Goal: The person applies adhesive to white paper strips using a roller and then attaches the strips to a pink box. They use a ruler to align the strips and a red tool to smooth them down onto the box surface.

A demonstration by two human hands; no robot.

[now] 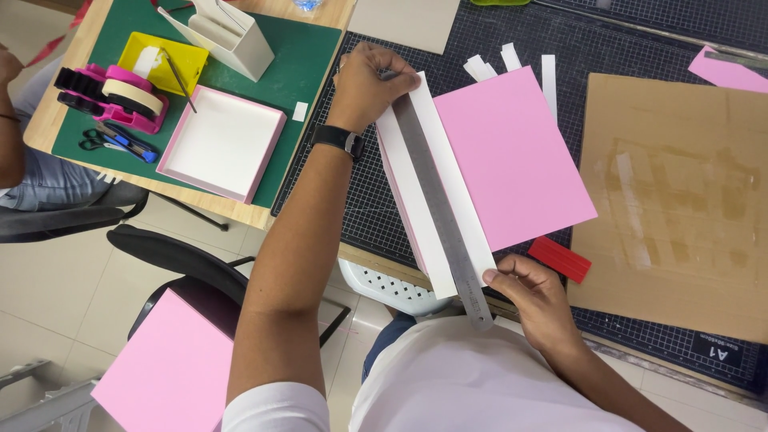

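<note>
A pink sheet (512, 152) with a white border strip (460, 200) lies on the dark gridded cutting mat (360, 184). A long steel ruler (436, 200) rests along the white strip. My left hand (366, 84), with a black watch at the wrist, presses the ruler's far end. My right hand (532, 292) touches the near end of the ruler and the strip's edge. A red flat object (560, 258) lies just right of my right hand.
A large cardboard sheet (680, 192) covers the mat's right side. White paper strips (512, 60) lie beyond the pink sheet. The green mat (304, 56) on the left table holds a pink-edged shallow box (220, 144), tape dispenser (120, 100), yellow tray (160, 60), scissors (112, 142). Another person's arm (10, 120) sits far left.
</note>
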